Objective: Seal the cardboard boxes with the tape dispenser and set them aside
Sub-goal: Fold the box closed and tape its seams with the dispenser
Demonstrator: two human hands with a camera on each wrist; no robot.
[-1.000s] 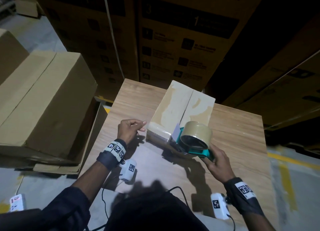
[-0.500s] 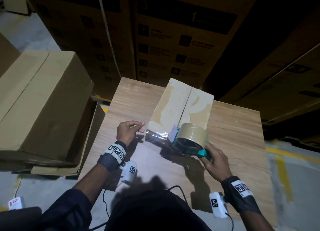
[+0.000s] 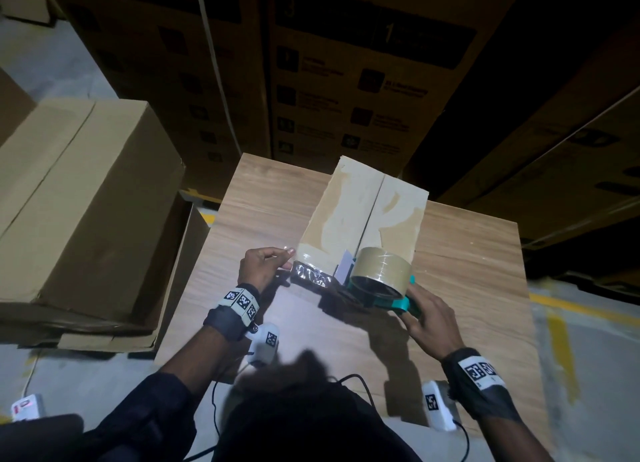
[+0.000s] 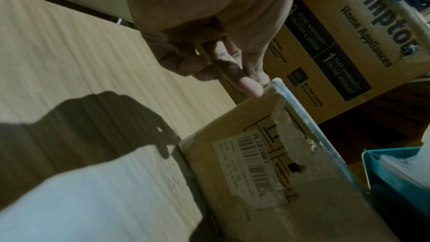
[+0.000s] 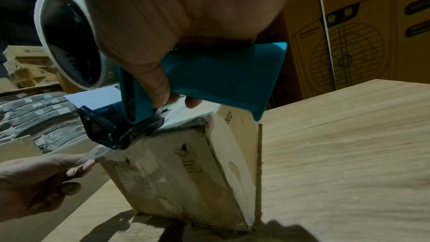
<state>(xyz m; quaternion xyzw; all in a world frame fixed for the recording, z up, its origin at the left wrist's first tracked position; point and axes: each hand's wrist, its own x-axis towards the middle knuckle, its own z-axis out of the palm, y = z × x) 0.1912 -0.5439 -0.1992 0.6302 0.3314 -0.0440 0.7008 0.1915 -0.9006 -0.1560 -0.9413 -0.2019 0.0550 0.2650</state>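
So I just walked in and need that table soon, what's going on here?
A person is taping a small cardboard box shut on the wooden table. Their right hand grips the teal tape dispenser, held against the near end of the box. Their left hand pinches the free end of the tape at the box's near left corner. The top seam is not yet taped over.

A box [image 3: 363, 215] stands on the table [image 3: 467, 274], toward its far middle. The dispenser [image 3: 377, 281] sits at the box's near end, with the right hand [image 3: 429, 319] on its handle to the near right. The left hand [image 3: 259, 271] is just left of the box's near corner, pinching the tape end [image 3: 311, 276]. A big carton [image 3: 79, 198] lies left of the table; stacked cartons [image 3: 346, 80] stand behind it.
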